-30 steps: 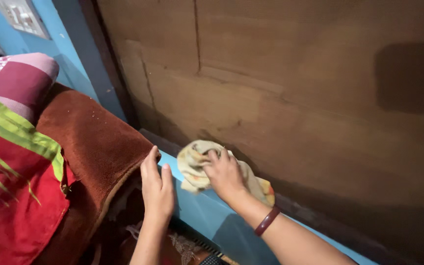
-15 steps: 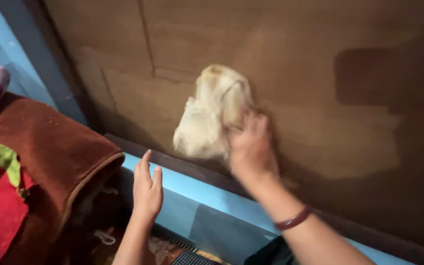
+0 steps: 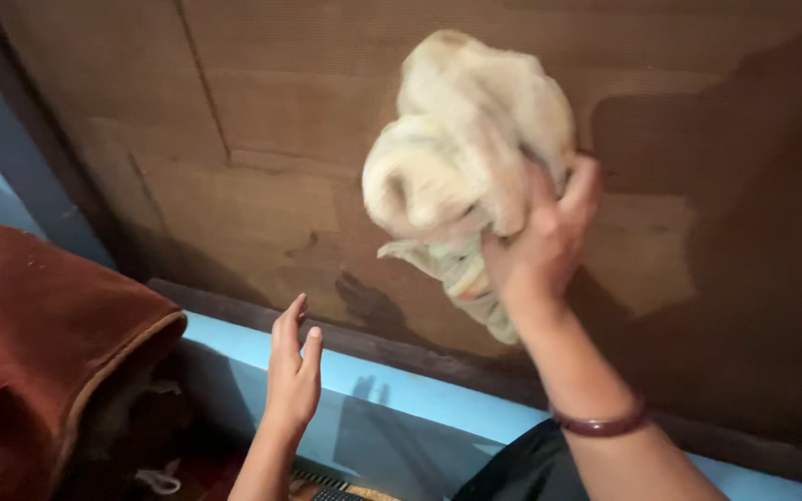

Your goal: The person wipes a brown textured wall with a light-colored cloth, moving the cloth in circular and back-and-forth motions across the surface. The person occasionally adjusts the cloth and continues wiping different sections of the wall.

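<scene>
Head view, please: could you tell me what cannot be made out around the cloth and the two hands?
- Cloth: motion-blurred, pattern unclear; the right hand covers part.
- Left hand: its palm faces away from the camera.
- Brown blanket: cut off by the left edge.
- Dark item by the right arm: cut off by the bottom edge.

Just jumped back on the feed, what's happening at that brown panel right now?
A person is working a bunched pale cloth against the brown panel with the right hand, which grips the cloth from below. A dark bangle sits on that wrist. The left hand is open, held by the blue ledge under the panel. A rust-brown blanket lies to the left.
</scene>
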